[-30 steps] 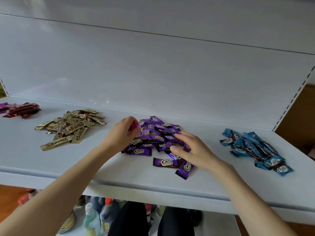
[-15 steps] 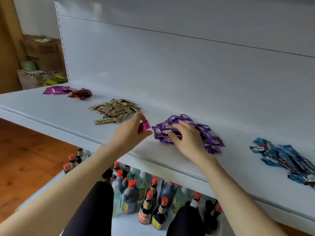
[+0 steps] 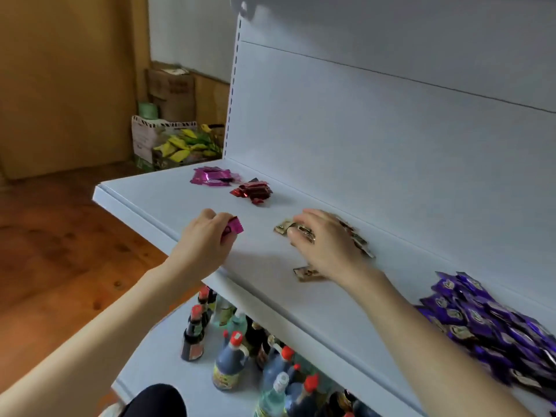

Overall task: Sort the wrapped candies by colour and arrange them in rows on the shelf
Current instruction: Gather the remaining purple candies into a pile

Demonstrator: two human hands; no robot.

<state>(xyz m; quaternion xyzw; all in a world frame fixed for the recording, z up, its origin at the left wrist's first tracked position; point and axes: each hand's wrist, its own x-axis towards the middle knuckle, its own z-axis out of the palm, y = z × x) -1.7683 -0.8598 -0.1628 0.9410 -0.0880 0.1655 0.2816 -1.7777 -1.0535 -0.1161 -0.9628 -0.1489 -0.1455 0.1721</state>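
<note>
Head view. A white metal shelf [image 3: 168, 206] runs from its left end toward the lower right, backed by a white panel [image 3: 361, 145].

The left hand [image 3: 207, 236] hovers above the shelf's front edge, near the left end. Its fingers are curled in, pinching a small magenta foil-wrapped candy [image 3: 234, 228] that sticks out to the right of the fingertips, clear of the surface.

The right hand [image 3: 326, 246] lies palm-down farther right, midway between the front edge and the panel. Its fingers are bent over a pile of gold foil-wrapped candies [image 3: 359, 240]. One gold wrapper [image 3: 304, 233] shows between forefinger and thumb, but I cannot tell whether it is pinched or only pressed. A single gold candy [image 3: 308, 273] lies apart, just beside the wrist on the front-edge side.

Near the left end, close to the panel, sits a small heap of magenta foil candies [image 3: 213, 176]. Just to its right is a small heap of red foil candies [image 3: 252, 191]. A large heap of purple wrapped candies [image 3: 481, 323] lies toward the right, well apart from the gold pile.

Red-capped bottles [image 3: 231, 359] stand on a lower shelf. Beyond the left end, a cardboard box [image 3: 144, 139] of yellow-green packets rests on the wooden floor [image 3: 60, 251].
</note>
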